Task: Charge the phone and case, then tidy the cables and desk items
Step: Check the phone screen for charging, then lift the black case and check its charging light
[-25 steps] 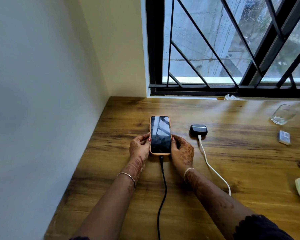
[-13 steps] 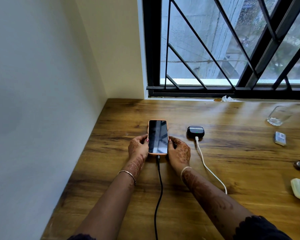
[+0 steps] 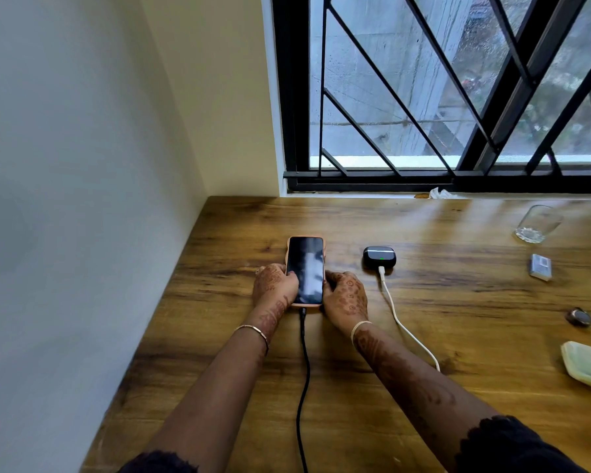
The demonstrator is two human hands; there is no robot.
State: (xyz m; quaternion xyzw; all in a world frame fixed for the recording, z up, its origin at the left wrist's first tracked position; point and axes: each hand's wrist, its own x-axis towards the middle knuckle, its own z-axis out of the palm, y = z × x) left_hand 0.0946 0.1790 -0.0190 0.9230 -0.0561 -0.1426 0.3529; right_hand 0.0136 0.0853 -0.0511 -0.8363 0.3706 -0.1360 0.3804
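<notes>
A phone [image 3: 305,268] in an orange cover lies screen-up on the wooden desk [image 3: 458,302], its screen dark. A black cable [image 3: 303,377] is plugged into its near end and runs toward me. My left hand [image 3: 274,283] grips the phone's left edge with the thumb on the screen. My right hand [image 3: 347,297] grips its right edge. To the right sits a black earbud case [image 3: 378,257] showing a small green light, with a white cable [image 3: 403,327] plugged into its front.
A glass [image 3: 537,224] stands at the far right by the window. Nearer lie a small grey box [image 3: 541,266], a small round dark object [image 3: 579,316] and a pale green tray [image 3: 589,368]. A wall borders the desk's left edge.
Both hands stay at the phone's sides; the left thumb now lies on the screen. The view has shifted slightly. The case now shows a green light.
</notes>
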